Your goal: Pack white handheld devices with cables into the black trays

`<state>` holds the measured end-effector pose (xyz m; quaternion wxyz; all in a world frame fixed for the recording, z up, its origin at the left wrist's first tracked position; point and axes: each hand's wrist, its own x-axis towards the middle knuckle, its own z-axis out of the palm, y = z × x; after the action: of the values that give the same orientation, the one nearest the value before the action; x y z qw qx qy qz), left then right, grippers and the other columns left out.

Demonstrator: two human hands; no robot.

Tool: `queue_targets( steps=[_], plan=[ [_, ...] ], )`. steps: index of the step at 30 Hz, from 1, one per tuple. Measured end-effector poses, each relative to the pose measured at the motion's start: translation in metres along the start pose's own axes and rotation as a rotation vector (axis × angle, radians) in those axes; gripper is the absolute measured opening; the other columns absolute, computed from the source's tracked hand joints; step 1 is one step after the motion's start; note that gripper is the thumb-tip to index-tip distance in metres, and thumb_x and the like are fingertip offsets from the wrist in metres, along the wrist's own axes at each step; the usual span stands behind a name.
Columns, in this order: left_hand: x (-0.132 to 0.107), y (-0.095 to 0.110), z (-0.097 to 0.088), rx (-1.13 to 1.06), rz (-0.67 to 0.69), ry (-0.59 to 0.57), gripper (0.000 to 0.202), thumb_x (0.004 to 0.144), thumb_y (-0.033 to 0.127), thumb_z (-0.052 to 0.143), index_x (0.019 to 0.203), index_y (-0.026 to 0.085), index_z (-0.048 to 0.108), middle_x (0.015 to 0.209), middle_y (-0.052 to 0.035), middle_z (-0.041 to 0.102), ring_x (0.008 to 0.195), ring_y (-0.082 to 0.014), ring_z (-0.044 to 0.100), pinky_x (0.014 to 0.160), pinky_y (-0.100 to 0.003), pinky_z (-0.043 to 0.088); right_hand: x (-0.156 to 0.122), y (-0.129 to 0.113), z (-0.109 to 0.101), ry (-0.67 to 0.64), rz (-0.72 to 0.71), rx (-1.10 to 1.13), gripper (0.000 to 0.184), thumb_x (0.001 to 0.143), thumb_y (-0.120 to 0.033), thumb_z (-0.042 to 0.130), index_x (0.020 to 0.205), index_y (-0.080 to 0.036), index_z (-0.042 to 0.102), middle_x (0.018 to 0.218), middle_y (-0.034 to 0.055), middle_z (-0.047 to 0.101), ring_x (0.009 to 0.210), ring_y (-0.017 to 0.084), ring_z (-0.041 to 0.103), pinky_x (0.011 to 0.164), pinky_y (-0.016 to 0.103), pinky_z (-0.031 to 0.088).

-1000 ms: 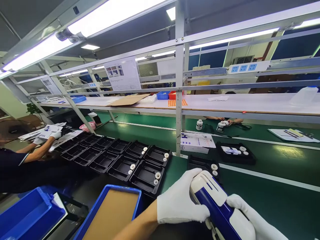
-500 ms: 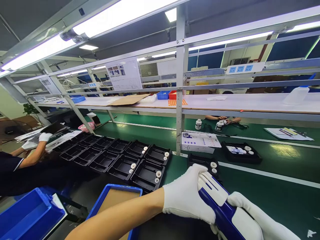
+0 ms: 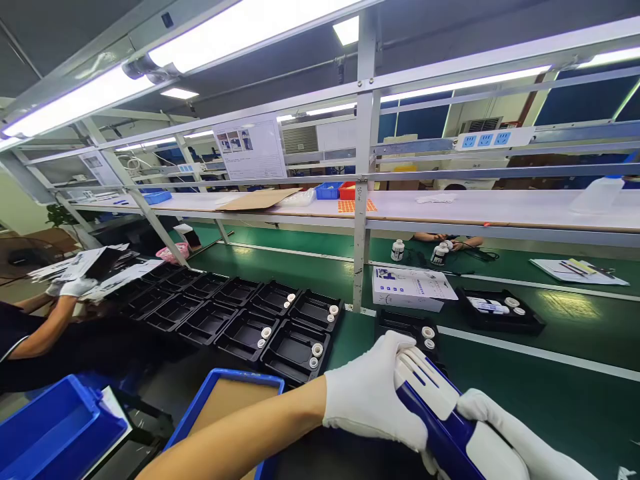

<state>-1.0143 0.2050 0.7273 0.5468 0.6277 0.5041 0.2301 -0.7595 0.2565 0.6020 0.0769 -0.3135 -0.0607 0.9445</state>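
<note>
A blue and white plastic device (image 3: 445, 407) with slots in its white end lies between my gloved hands, tilted above the bench. My left hand (image 3: 377, 393) wraps its far end, thumb on the white slotted part. Lower right, my right hand (image 3: 505, 420) grips the near end, its thumb along the side and its other fingers mostly hidden. Just beyond my left hand, partly covered by it, sits a black tray (image 3: 395, 320) with two white rings.
Black trays (image 3: 205, 327) stand in rows at left, some holding white rings. On the green belt (image 3: 565, 353) are a white box (image 3: 415, 288) and a tray (image 3: 533, 321) with a white bottle. Blue bins (image 3: 55, 427) stand lower left. A co-worker's gloved hand (image 3: 77, 287) handles cardboard.
The white box and the tray with the bottle have shifted right along the belt. The co-worker at left has turned the cardboard. My hands keep their hold on the device.
</note>
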Motion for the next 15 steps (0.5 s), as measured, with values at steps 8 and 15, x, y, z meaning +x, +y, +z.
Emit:
queue_targets(
  steps=[8, 15],
  plan=[
    [0.005, -0.005, -0.001, 0.009, -0.017, 0.024, 0.109, 0.050, -0.001, 0.074, 0.149, 0.016, 0.031, 0.112, 0.0005, 0.060, 0.089, -0.0095, 0.056, 0.087, -0.027, 0.050, 0.004, -0.001, 0.004, -0.056, -0.018, -0.076, 0.103, 0.081, -0.083, 0.026, 0.120, -0.002, 0.075, 0.133, 0.0157, 0.064, 0.129, 0.027, 0.060, 0.128, 0.032, 0.024],
    [0.007, -0.011, 0.001, -0.040, 0.046, 0.042, 0.111, 0.049, -0.003, 0.074, 0.148, 0.014, 0.027, 0.120, -0.0035, 0.061, 0.101, -0.0127, 0.059, 0.102, -0.032, 0.050, 0.011, -0.006, -0.008, -0.081, -0.095, -0.255, 0.093, 0.082, -0.083, 0.032, 0.107, -0.007, 0.080, 0.126, 0.0191, 0.066, 0.121, 0.030, 0.065, 0.128, 0.038, 0.022]
  ],
)
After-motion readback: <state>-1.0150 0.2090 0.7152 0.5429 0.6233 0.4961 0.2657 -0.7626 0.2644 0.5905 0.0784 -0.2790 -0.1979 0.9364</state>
